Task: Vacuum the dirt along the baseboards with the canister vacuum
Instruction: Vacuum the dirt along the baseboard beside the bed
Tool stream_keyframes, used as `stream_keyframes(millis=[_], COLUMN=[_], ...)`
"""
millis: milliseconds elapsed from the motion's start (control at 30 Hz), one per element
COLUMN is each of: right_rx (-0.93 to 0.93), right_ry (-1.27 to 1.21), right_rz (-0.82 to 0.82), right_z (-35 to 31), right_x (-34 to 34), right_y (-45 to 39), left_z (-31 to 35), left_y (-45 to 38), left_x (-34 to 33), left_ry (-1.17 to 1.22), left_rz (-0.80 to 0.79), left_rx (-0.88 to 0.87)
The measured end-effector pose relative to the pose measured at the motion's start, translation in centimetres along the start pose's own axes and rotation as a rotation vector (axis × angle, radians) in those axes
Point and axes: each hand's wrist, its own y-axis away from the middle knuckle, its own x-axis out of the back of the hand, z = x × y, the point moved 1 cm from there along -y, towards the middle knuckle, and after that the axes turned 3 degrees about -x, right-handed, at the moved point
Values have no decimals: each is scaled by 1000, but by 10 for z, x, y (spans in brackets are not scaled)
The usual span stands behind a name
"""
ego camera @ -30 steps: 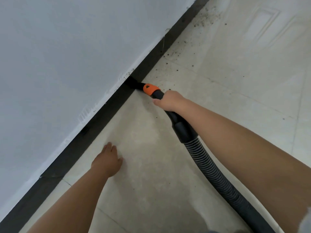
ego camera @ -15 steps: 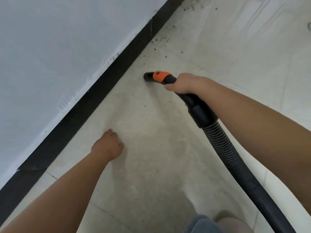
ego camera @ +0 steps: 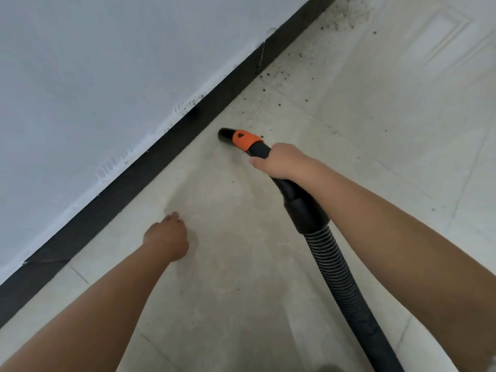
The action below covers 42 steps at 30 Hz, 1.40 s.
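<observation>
My right hand [ego camera: 280, 162] grips the black handle of the vacuum hose just behind its orange collar [ego camera: 245, 139]. The black nozzle tip [ego camera: 225, 135] lies low over the pale tiled floor, a short way off the black baseboard [ego camera: 150, 167]. The ribbed black hose [ego camera: 335, 267] runs back under my right forearm to the bottom edge. Dark dirt specks [ego camera: 271, 79] lie scattered ahead of the nozzle beside the baseboard, with a denser patch [ego camera: 342, 14] at the top. My left hand [ego camera: 167, 238] rests on the floor with its fingers curled, holding nothing.
A white wall [ego camera: 107, 76] fills the left side above the baseboard, with dirt marks along its lower edge. Tile joints cross the floor [ego camera: 402, 130]. The canister is out of view.
The nozzle has come away from the baseboard onto the open floor. My left hand's fingers went from flat to curled. The view shifted along the wall.
</observation>
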Motion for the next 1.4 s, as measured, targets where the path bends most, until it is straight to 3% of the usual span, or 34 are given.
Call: stream_keyframes(millis=[133,333,533,667,867,1100,1233,1400], right_rx=[-59,27,-60,-62,-91,-43,-56,-87], right_ry=[-60,17,6,46,35,47,20,64], right_rz=[52,-149,-139,-134,-69,-105,-102,-214], right_z=[5,12,23,28,29,13,4,8], right_x=[28,7,48,67,87,44,29,26], right_y=[-23,5,-4,-16,-27,-12,-12,1], left_z=[0,7,20,35,14,17,22,16], left_y=[-2,22,51,60,43,-11,-36,-36], left_x=[1,18,75,93,78,54,44,42], left_ry=[35,6,8,-73,-39,48,-1,-145], left_rz=[-15,-16,82,144,85,147,102,85], left_rx=[49,120,225,149,145,19,-34,-115])
